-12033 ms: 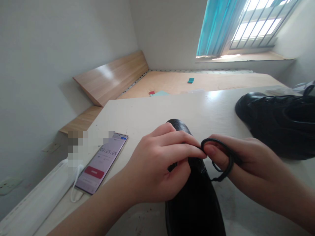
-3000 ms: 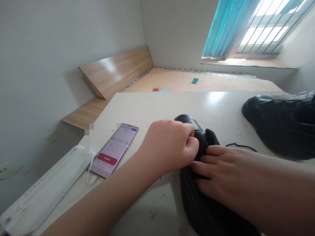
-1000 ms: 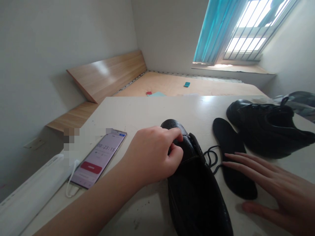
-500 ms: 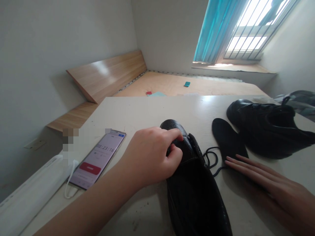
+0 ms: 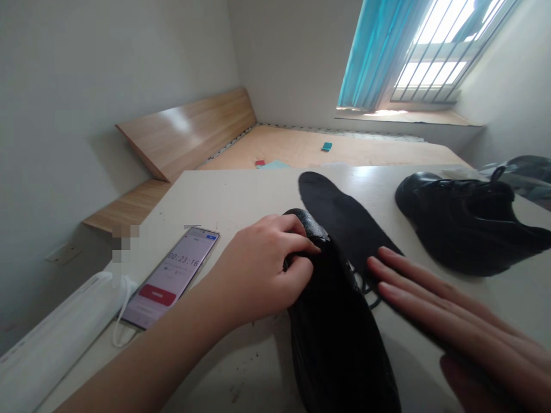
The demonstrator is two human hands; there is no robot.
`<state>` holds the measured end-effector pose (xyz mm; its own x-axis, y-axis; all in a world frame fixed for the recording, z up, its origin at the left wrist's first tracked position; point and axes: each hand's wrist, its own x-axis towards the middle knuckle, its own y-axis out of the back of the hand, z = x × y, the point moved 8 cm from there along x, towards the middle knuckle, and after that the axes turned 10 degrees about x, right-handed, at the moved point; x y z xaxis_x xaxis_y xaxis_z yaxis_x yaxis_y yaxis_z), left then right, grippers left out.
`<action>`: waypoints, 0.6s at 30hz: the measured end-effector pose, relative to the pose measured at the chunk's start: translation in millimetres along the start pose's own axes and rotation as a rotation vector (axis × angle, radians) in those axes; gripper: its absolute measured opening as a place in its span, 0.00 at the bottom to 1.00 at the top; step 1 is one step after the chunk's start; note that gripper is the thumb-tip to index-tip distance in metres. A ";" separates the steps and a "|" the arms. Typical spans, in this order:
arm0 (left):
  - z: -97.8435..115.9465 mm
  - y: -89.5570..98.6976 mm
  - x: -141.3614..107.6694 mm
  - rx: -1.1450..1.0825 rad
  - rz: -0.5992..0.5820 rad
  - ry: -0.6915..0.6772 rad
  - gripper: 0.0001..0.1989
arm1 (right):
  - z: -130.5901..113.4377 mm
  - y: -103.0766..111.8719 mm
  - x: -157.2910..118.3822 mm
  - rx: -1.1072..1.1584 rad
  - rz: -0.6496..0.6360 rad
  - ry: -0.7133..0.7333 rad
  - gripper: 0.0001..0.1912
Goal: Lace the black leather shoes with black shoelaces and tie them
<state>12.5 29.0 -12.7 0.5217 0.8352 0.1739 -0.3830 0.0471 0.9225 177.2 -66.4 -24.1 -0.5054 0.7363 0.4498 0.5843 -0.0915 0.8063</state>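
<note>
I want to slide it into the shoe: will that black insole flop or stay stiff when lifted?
The insole, held in the right hand, looks thin and flat, so it is probably light and bendy. Its far end stands out unsupported without drooping, which suggests some springiness. Its matte surface probably grips rather than slips.

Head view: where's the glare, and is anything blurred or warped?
Head view: window blown out, sheen on the table beneath it; right hand and insole soft-edged; walls lean from wide-angle distortion; pixelated patch beside the phone.

phone [image 5: 170, 277] left of shoe [image 5: 340, 327], insole [image 5: 344, 221] right
</note>
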 end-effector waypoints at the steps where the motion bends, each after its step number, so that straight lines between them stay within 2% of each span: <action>1: -0.2 0.5 0.1 0.013 -0.003 -0.002 0.15 | -11.8 -4.0 8.2 0.025 -0.012 0.050 0.30; 3: -1.7 1.8 0.4 0.034 -0.006 0.010 0.13 | -30.6 -10.8 21.4 0.061 -0.040 0.139 0.28; 6: -3.3 2.9 0.8 0.041 -0.007 0.035 0.11 | -44.8 -16.2 33.0 0.065 -0.065 0.233 0.24; 10: -2.4 6.5 1.1 0.079 0.032 0.061 0.10 | -47.6 -17.9 34.8 0.056 -0.017 0.302 0.22; 14: -8.1 3.5 -0.1 0.060 -0.023 0.150 0.11 | -44.5 -24.8 30.5 0.091 0.065 0.294 0.20; 18: -14.1 2.5 -0.9 -0.040 -0.036 0.189 0.18 | -44.9 -33.2 23.4 0.059 0.077 0.283 0.21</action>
<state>0.3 36.1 -15.4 0.3848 0.9203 0.0700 -0.3983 0.0972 0.9121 117.5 -76.2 -23.1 -0.6103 0.5122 0.6043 0.6592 -0.0946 0.7460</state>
